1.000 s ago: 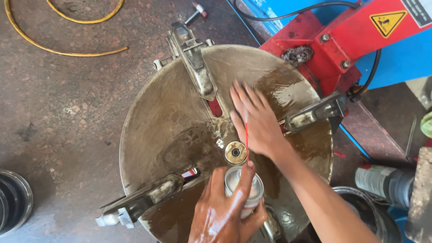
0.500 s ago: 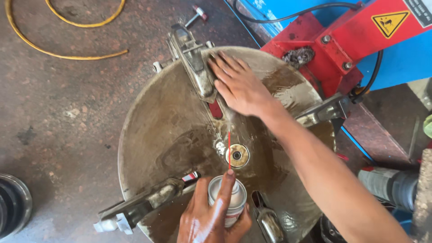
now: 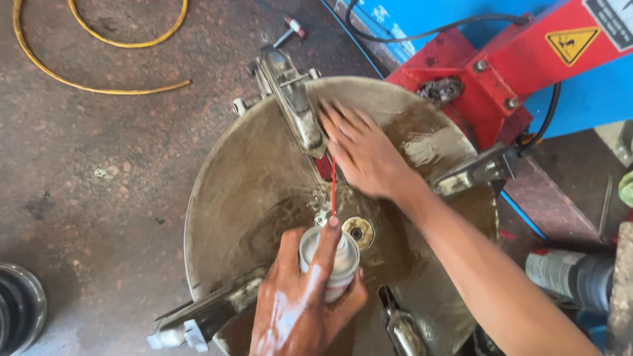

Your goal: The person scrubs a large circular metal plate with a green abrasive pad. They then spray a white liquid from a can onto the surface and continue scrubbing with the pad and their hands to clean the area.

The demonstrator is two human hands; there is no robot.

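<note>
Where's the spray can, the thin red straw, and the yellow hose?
spray can (image 3: 330,260), head view, top rim.
red straw (image 3: 333,188), head view, middle of the tube.
yellow hose (image 3: 99,84), head view, lower loop on the floor.

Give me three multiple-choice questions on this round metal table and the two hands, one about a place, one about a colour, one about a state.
1. Where does the right hand rest?
A. flat on the round metal table
B. on the yellow hose
C. on the floor

2. What colour is the thin straw on the spray can?
A. blue
B. red
C. green

3. How is the left hand occupied?
A. open and empty
B. closed round the spray can, one finger on its top
C. gripping a clamp jaw

Answers: 1 A, the palm lies on the table beside the upper clamp jaw. 2 B, the straw is red. 3 B, the fingers wrap the can and the forefinger sits on the nozzle.
</note>
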